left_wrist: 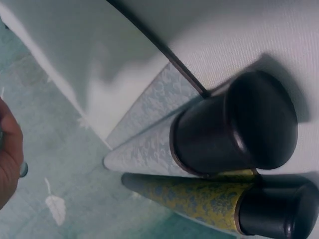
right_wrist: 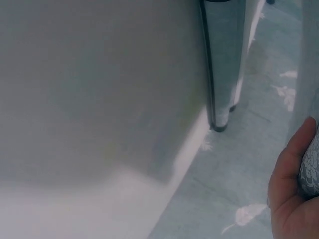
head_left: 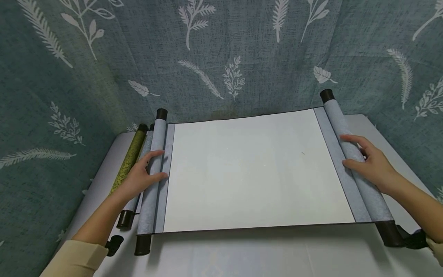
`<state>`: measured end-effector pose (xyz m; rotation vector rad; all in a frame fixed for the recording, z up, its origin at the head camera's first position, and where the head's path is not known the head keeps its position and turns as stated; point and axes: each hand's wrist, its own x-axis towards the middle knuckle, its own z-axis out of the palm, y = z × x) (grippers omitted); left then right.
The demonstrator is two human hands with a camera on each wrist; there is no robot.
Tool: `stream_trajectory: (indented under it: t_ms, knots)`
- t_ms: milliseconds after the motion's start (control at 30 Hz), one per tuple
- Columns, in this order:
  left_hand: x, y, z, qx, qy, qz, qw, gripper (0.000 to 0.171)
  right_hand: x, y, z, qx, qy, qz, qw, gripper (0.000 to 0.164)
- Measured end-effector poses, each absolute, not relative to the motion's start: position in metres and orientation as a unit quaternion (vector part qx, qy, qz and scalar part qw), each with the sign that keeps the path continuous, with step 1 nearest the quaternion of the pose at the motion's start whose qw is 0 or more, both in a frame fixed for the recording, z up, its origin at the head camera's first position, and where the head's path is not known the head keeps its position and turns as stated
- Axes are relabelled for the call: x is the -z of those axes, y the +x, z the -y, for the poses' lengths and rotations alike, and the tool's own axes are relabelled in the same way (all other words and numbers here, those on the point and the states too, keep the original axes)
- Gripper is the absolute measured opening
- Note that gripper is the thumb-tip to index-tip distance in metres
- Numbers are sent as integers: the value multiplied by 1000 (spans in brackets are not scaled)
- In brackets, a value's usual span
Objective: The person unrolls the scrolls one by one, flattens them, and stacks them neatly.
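A hanging scroll lies partly unrolled, its blank white sheet (head_left: 256, 173) spread between two grey-blue patterned rolls with black end knobs. My left hand (head_left: 142, 175) grips the left roll (head_left: 159, 134), with the thumb and fingers over it. At the other end my right hand (head_left: 375, 165) holds the right roll (head_left: 335, 115), thumb and fingertips on its inner side. That end sits raised off the tabletop. The right wrist view shows the right hand (right_wrist: 291, 194) curled round a patterned roll (right_wrist: 310, 169). Only part of the left hand (left_wrist: 9, 154) shows in the left wrist view.
Left of the open scroll lie a second grey-blue rolled scroll (head_left: 133, 202) and a yellow-green rolled scroll (head_left: 129, 156). They rest on a white table (head_left: 221, 254). Behind and beside it hangs a teal cloth (head_left: 256, 54) with white leaf prints.
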<state>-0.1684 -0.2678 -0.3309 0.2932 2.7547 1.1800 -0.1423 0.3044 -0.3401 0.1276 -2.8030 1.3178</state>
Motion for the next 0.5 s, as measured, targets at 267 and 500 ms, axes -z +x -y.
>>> stream_trajectory:
  t_ms: [267,500]
  knots:
    - [332,-177,282,-414,104,-900,86,78,351,-158,-302,-445,49,894,16,66]
    - [339,-191,290,-409,95,-905,68,76,358,-176,-293,-469,49,881,-28,68]
